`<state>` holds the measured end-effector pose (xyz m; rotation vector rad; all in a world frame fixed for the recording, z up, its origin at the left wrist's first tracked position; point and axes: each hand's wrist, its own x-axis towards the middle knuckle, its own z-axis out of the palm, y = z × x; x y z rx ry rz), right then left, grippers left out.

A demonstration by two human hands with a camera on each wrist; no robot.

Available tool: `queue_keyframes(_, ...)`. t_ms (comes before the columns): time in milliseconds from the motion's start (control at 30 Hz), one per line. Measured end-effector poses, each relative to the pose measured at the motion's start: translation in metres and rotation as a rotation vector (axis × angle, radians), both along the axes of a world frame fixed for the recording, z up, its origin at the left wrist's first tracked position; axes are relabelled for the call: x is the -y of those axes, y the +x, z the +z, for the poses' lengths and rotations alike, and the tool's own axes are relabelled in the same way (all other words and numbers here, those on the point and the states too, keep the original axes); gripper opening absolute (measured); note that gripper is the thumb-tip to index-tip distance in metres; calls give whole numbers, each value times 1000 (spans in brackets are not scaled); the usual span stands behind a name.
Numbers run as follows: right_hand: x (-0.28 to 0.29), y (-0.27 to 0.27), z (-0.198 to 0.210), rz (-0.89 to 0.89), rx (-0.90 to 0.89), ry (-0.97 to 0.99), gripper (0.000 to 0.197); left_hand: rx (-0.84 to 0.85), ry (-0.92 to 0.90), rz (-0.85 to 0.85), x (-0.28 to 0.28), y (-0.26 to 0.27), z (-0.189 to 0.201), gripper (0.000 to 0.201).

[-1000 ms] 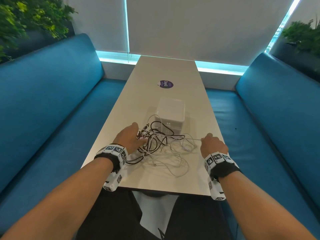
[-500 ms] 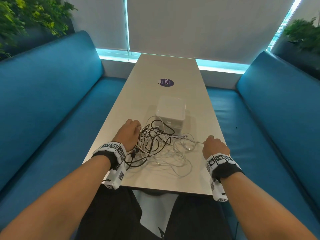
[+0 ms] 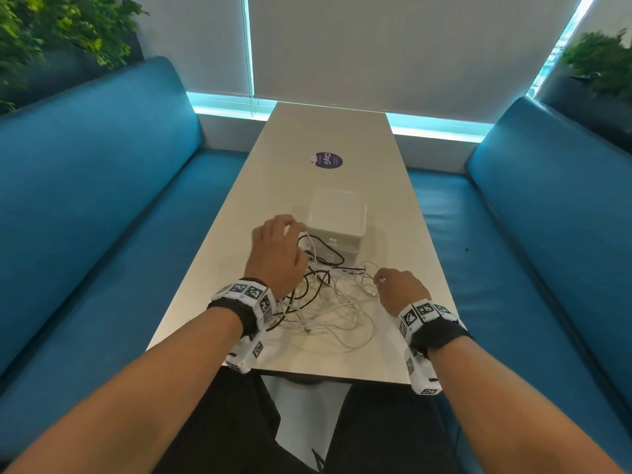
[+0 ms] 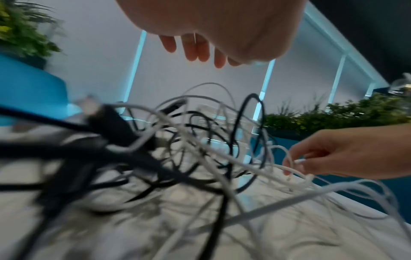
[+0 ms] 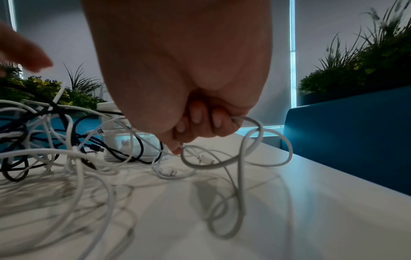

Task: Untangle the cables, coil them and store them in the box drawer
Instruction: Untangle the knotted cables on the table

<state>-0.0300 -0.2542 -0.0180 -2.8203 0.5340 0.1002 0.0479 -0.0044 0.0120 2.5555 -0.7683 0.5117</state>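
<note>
Your right hand pinches a white cable; your left hand, fingers spread, hovers over the tangle by the box.

Desk: smooth, pale laminate-like top, matt with a soft sheen. Box: white plastic, smooth, semi-gloss; drawer fronts translucent. White cables: smooth rubbery plastic jacket, matt; connector tips look metallic. Black cables: matt plastic sheath, plugs in moulded black plastic. Sticker: glossy printed purple film. Benches: blue leather-like upholstery, smooth, low shine. Wrist bands: black fabric with white printed marker blocks.
</note>
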Motion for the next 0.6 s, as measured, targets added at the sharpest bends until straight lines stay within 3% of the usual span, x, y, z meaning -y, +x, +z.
queue_keyframes(100, -4, -2, 0, -17, 12, 5, 26, 28, 6, -192, 34, -12, 10, 30)
queue_keyframes(200, -8, -3, 0, 21, -13, -3, 29, -86, 181, -381, 71, -19, 7, 29)
queue_keyframes(333, -8, -4, 4, 21, -28, 27, 33, -122, 473, -366, 96, -18, -14, 31)
queue_keyframes(600, -8, 10, 4, 11, 111, 8, 24, -261, 347, -435, 82, -7, -34, 28)
